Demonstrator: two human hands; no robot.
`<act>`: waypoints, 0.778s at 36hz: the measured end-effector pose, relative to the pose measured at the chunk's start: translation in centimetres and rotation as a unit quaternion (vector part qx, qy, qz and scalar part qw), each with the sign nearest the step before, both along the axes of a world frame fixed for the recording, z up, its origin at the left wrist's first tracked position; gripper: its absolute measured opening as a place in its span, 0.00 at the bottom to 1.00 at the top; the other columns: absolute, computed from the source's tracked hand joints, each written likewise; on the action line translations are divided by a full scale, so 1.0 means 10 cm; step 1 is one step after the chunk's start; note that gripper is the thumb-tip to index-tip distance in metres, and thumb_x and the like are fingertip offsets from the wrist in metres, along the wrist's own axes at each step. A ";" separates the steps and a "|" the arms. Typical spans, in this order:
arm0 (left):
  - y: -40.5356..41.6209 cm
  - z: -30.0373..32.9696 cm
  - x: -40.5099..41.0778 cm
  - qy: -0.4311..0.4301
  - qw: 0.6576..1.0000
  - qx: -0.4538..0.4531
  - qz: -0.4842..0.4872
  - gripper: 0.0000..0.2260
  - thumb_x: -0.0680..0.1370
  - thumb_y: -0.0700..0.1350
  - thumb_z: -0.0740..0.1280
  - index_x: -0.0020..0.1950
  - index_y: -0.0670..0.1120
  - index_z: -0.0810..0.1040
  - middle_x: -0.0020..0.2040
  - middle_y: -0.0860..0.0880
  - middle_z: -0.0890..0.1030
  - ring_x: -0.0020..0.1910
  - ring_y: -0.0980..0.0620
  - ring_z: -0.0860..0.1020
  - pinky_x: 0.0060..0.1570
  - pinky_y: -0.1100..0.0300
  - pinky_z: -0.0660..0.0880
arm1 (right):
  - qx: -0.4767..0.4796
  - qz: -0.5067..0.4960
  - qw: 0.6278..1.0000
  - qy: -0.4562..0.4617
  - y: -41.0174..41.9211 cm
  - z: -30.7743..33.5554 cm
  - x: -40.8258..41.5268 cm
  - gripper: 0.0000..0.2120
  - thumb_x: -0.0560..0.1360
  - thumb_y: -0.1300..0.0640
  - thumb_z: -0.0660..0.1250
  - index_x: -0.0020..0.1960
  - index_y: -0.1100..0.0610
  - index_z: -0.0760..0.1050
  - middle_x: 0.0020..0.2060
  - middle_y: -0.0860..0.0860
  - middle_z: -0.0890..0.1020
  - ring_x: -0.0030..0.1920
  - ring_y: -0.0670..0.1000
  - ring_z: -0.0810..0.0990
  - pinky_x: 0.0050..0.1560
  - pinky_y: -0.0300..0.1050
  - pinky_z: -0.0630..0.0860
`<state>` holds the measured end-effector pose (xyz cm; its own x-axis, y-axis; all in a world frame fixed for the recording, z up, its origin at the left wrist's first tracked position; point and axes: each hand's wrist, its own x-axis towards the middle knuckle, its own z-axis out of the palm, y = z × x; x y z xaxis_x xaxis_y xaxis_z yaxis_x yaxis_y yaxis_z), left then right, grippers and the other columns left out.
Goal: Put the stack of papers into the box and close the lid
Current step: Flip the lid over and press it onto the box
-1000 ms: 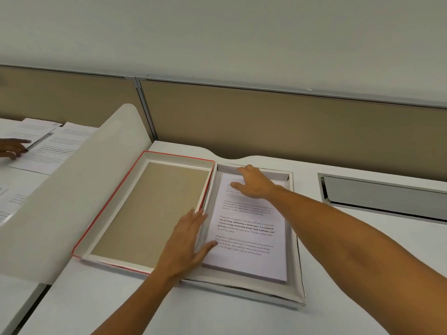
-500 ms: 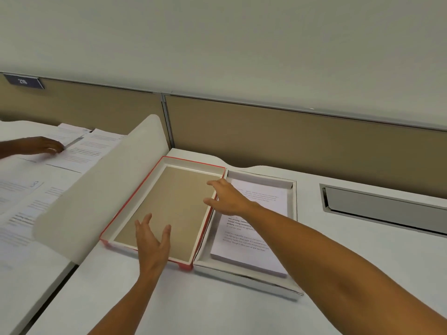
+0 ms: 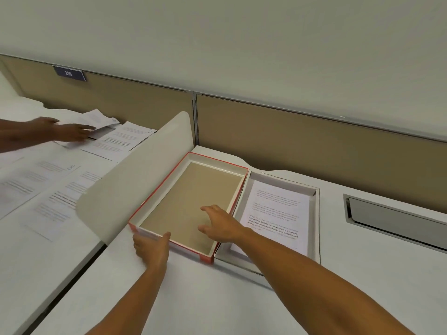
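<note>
The white box (image 3: 314, 228) lies open on the desk at the right, with the stack of printed papers (image 3: 278, 213) lying flat inside it. Touching its left side is the red-edged lid (image 3: 191, 199), upside down, showing a brown inner face. My left hand (image 3: 151, 247) grips the lid's near edge by the left corner, thumb over the rim. My right hand (image 3: 222, 224) hovers over the lid's near right part with fingers spread and holds nothing; I cannot tell if it touches the lid.
A curved white divider panel (image 3: 135, 180) rises just left of the lid. Beyond it, another person's hand (image 3: 67, 131) rests on loose printed sheets (image 3: 48, 184) on the neighbouring desk. A tan partition (image 3: 314, 146) runs along the back. A metal cable slot (image 3: 396, 218) sits at the right.
My right hand left the paper stack and moved left over the lid. My left hand shifted from the seam between lid and box to the lid's near left corner.
</note>
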<state>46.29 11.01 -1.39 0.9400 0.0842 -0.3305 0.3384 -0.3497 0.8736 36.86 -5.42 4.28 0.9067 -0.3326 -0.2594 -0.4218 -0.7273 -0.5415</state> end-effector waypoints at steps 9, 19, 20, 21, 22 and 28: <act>-0.02 0.14 0.01 0.033 0.993 -0.111 -0.015 0.31 0.71 0.28 0.69 0.72 0.41 0.65 0.62 0.40 0.75 0.50 0.44 0.76 0.51 0.56 0.73 | 0.016 -0.009 1.000 0.021 0.04 -0.12 -0.03 0.32 0.78 0.46 0.64 0.78 0.53 0.58 0.76 0.53 0.62 0.74 0.56 0.64 0.73 0.53 0.65; 0.01 0.20 -0.07 0.024 0.962 -0.267 -0.044 0.38 0.76 0.31 0.67 0.75 0.62 0.55 0.72 0.47 0.69 0.64 0.42 0.74 0.61 0.40 0.75 | 0.021 -0.024 0.999 -0.005 -0.01 0.04 -0.06 0.32 0.78 0.47 0.65 0.78 0.54 0.57 0.77 0.54 0.61 0.75 0.56 0.64 0.73 0.51 0.63; 0.01 0.20 -0.08 0.019 0.961 -0.271 -0.044 0.38 0.76 0.31 0.67 0.75 0.62 0.55 0.72 0.47 0.68 0.64 0.42 0.74 0.61 0.39 0.75 | 0.023 -0.026 0.999 -0.010 -0.01 0.06 -0.06 0.32 0.78 0.47 0.65 0.78 0.53 0.57 0.77 0.54 0.61 0.75 0.56 0.63 0.73 0.52 0.63; 0.02 0.21 -0.09 0.014 0.960 -0.276 -0.044 0.38 0.76 0.32 0.68 0.75 0.61 0.56 0.73 0.47 0.68 0.64 0.42 0.74 0.60 0.39 0.75 | 0.023 -0.028 0.999 -0.015 -0.02 0.09 -0.07 0.32 0.78 0.47 0.65 0.78 0.53 0.57 0.77 0.53 0.61 0.75 0.56 0.63 0.73 0.52 0.63; 0.02 0.21 -0.10 0.009 0.959 -0.280 -0.043 0.38 0.76 0.32 0.69 0.75 0.59 0.56 0.73 0.47 0.67 0.65 0.42 0.74 0.61 0.40 0.75 | 0.024 -0.031 0.999 -0.020 -0.02 0.11 -0.07 0.32 0.78 0.47 0.65 0.78 0.53 0.57 0.77 0.53 0.61 0.75 0.56 0.63 0.73 0.52 0.63; 0.00 0.33 -0.22 -0.038 0.952 -0.298 -0.062 0.35 0.75 0.33 0.70 0.77 0.51 0.58 0.69 0.53 0.69 0.62 0.45 0.75 0.64 0.42 0.74 | 0.037 -0.046 0.997 -0.054 -0.01 0.28 -0.14 0.32 0.79 0.47 0.65 0.78 0.53 0.57 0.77 0.53 0.61 0.75 0.56 0.63 0.72 0.51 0.64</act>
